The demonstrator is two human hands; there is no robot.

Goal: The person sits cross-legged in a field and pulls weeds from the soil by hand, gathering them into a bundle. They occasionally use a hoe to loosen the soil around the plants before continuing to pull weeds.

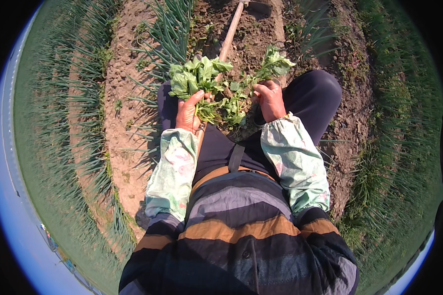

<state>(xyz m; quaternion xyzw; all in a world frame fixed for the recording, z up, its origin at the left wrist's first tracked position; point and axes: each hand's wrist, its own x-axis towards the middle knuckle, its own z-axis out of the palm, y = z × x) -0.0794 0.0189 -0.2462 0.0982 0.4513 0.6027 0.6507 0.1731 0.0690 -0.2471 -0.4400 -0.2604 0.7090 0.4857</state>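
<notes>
My left hand (190, 112) is closed around a bunch of leafy green plants (195, 79), its thumb across the stems. In my right hand (270, 99) is a smaller leafy sprig (275, 62), pinched near its base; the fingertips are partly hidden. Low green plants (235, 107) grow from the soil between the two hands. A long wooden handle (232, 31) runs from under my left forearm, behind the bunch, to a hoe's metal blade (258, 7) at the top of the view.
I squat on a strip of bare, clumpy soil (123, 121). Onion-like plants (173, 29) stand just ahead on the left, with further rows (85, 92) beyond. Dense green rows (402, 110) line the right side. My bent right knee (317, 88) is beside my right hand.
</notes>
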